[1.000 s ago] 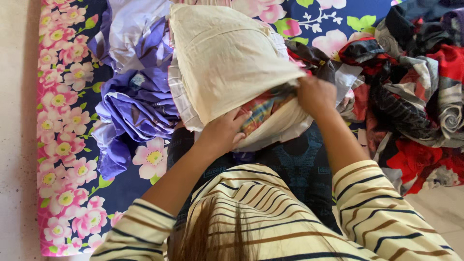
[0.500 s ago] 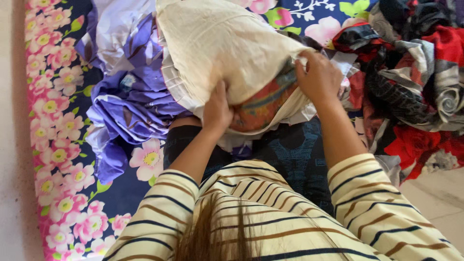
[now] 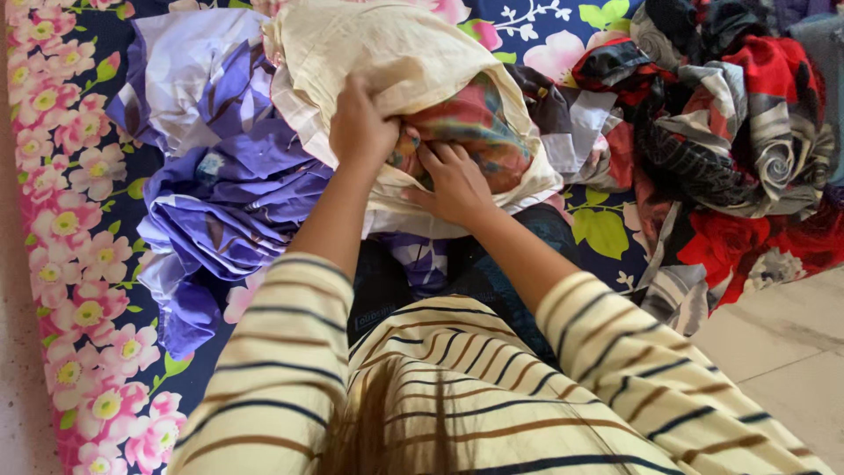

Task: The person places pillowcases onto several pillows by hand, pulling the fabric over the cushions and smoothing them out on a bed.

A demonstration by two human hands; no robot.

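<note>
Your left hand (image 3: 359,127) is clenched on the open edge of the cream pillowcase (image 3: 387,53), fingers curled over the cloth so their tips are hidden in the folds. Your right hand (image 3: 453,183) lies flatter, fingers spread narrowly and pressing on the colourful pillow (image 3: 466,123) that bulges out of the case mouth; whether it actually pinches any fabric you cannot tell from here. The pillow shows only as an orange, green and blue patch at the opening, the rest of it covered by the cream cloth, and the far end of the case is cut off by the top of the frame.

The bundle rests over your lap on the floral mattress (image 3: 61,229), whose pink-flowered border runs down your left side. Just beside your left arm sits a crumpled purple sheet (image 3: 220,202), touching the pillowcase. To your right lies a heap of red, black and grey bedding (image 3: 738,149), its individual pieces hard to separate. Your striped sleeves and hair block the lower middle of the view.
</note>
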